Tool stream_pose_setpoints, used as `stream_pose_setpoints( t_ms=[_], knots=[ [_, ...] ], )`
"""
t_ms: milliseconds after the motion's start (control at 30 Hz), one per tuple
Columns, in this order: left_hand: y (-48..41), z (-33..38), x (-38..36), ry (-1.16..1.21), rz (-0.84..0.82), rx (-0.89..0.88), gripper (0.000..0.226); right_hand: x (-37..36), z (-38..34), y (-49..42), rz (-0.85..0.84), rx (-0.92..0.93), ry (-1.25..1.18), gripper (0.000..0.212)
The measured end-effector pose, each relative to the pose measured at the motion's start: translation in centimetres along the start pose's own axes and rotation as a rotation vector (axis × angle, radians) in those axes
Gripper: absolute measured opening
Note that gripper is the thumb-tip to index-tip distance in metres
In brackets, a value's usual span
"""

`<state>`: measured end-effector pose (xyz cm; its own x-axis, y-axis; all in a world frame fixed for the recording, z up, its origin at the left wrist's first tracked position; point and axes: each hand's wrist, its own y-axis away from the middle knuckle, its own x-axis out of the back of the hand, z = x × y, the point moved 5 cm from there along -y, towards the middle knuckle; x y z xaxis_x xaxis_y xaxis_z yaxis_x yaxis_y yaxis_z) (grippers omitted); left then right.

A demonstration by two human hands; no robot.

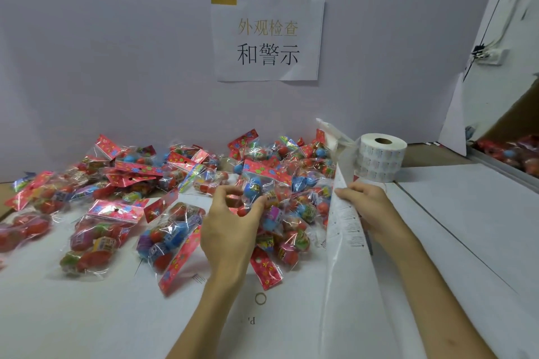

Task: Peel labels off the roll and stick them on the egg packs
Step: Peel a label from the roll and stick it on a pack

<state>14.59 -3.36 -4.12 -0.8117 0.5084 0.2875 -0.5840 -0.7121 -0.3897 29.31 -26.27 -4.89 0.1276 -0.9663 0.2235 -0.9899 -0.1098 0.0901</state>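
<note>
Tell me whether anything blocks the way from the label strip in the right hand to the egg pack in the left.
Nothing visible blocks it. The right hand holds the label strip beside the egg pack the left hand grips; only other packs of the pile lie between them.

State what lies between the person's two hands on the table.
In the head view, egg packs fill the stretch between the left hand, which grips one, and the right hand, which holds the label strip.

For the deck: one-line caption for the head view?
Labelling: left hand grips an egg pack while right hand holds the label strip off the roll.
</note>
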Motion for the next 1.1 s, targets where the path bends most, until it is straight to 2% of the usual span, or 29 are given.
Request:
stream_pose_setpoints(
  t_ms=[133, 267, 333, 433, 500, 600, 767, 900, 1100],
  knots=[
    [-0.2, 0.0, -0.1, -0.166, 0.059, -0.083, 0.049, -1.1, -0.2, 0.5, -0.105, -0.002, -0.067, 0.018],
    [0.7, 1.8, -0.1, -0.145, 0.136, -0.344, 0.034, -2.0, -0.6, 1.1, -0.247, 0.024, -0.147, 0.022],
    [1.4, 2.8, -0.4, -0.045, 0.067, -0.485, 0.020, -2.5, -0.8, 1.5, -0.338, 0.055, -0.183, 0.020],
    [2.3, 3.5, -1.5, 0.066, -0.171, -0.575, 0.013, -3.2, -1.2, 2.2, -0.475, 0.107, -0.213, 0.016],
    [3.0, 3.5, -2.3, 0.019, -0.295, -0.607, 0.022, -3.6, -1.4, 2.5, -0.560, 0.136, -0.234, 0.012],
    [3.3, 3.3, -2.9, -0.040, -0.362, -0.611, 0.029, -3.9, -1.5, 2.9, -0.636, 0.174, -0.221, 0.016],
    [2.8, 3.1, -2.6, 0.000, -0.320, -0.566, 0.022, -3.9, -1.4, 3.4, -0.763, 0.213, -0.153, 0.040],
    [2.5, 2.8, -2.5, 0.036, -0.288, -0.532, 0.016, -4.2, -1.8, 4.2, -0.800, 0.245, -0.114, 0.018],
    [2.4, 2.9, -2.4, 0.040, -0.276, -0.542, 0.013, -4.4, -2.2, 4.6, -0.762, 0.254, -0.117, 0.022]
  ],
)
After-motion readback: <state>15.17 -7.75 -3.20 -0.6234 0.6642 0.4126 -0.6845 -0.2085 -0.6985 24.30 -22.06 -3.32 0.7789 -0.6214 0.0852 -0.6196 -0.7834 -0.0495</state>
